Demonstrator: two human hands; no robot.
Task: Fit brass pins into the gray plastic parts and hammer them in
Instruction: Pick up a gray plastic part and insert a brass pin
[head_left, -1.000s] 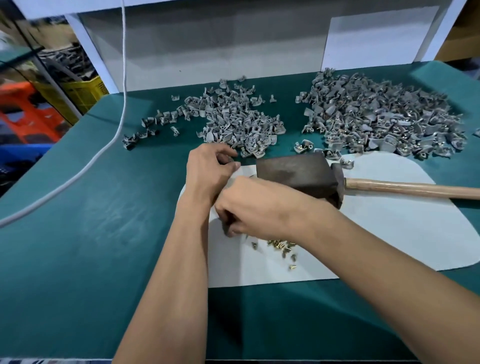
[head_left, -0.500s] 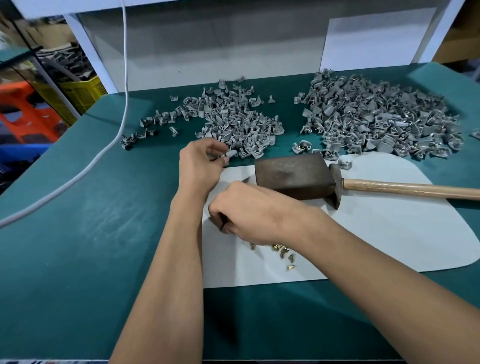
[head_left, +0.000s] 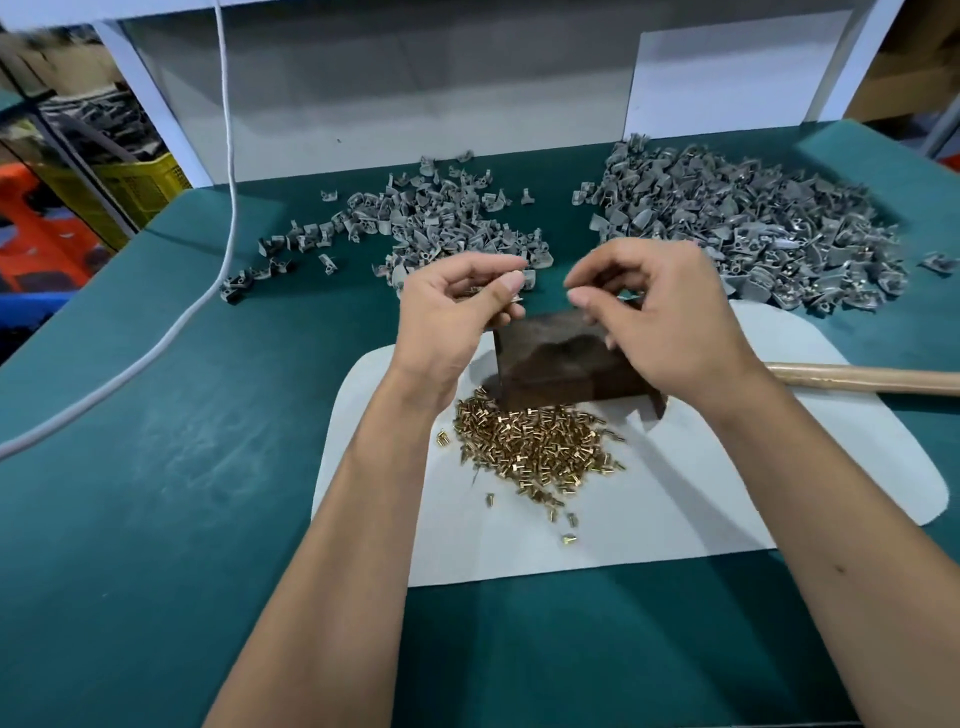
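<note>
We're pinching a gray part (head_left: 524, 280) in the left hand (head_left: 457, 317), right hand (head_left: 660, 322) seemingly pinching a pin, mid-frame above the mallet (head_left: 566, 364); we're guessing lining it up straight matters

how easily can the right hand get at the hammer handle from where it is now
Probably easily. The wooden handle lies bare on the white mat, out to the right of the right hand, with nothing on or across it. The hand's fingertips are pinched, though, so it may be holding something small.
</note>
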